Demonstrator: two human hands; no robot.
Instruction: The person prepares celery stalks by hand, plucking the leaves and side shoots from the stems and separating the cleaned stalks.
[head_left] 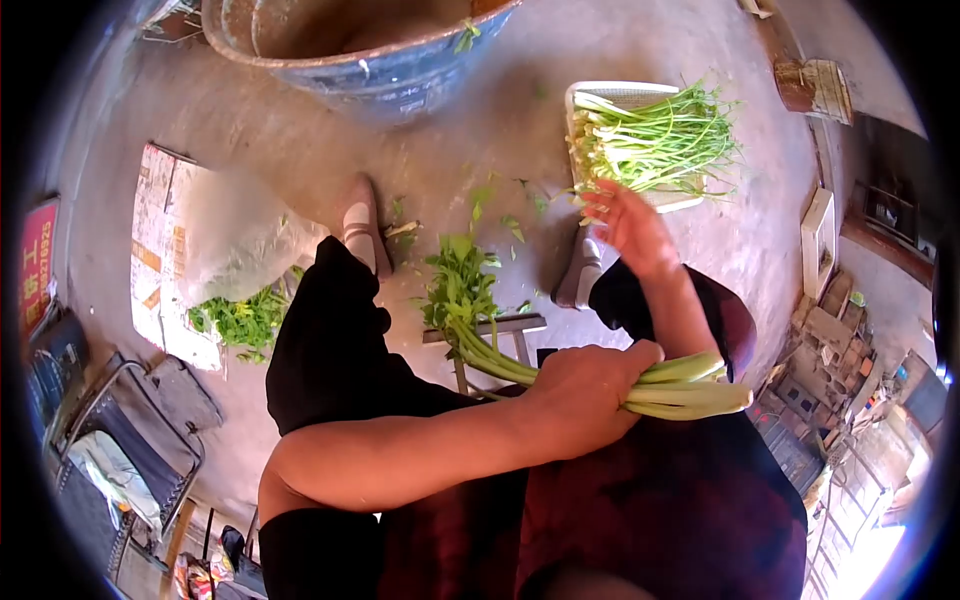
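Note:
My left hand (590, 398) is wrapped round a bunch of celery (690, 388) across my lap. Its pale stalk ends stick out to the right, and its leaves (460, 280) hang to the left above the floor. Raised by the near edge of a white basket, my right hand (632, 228) has its fingers apart and slightly curled, with nothing visible between them. The basket (572, 110) holds a pile of thin green stalks (650, 135), their pale ends to the left.
A large blue tub (400, 85) stands at the top. Leafy greens (245, 320) and a plastic bag (235, 235) lie on flattened cardboard (150, 235) at left. A small wooden stool (520, 325) is between my legs. Loose leaves (512, 226) dot the floor; a chair (130, 440) stands lower left.

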